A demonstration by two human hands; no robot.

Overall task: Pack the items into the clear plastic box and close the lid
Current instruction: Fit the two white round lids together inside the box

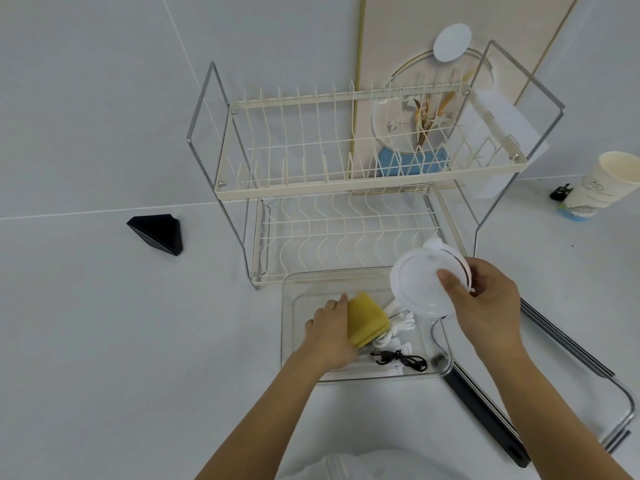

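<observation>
The clear plastic box lies open on the white surface in front of the dish rack. My left hand is inside it, holding a yellow sponge low over the box floor. A white cord bundle and a black cable lie in the box beside the sponge. My right hand grips a round white plastic lid-like piece tilted above the box's far right corner. Whether a box lid is in view I cannot tell.
A cream two-tier wire dish rack stands right behind the box. A black triangular object sits to the left. A paper cup stands at the far right. A black bar and metal frame lie right of the box.
</observation>
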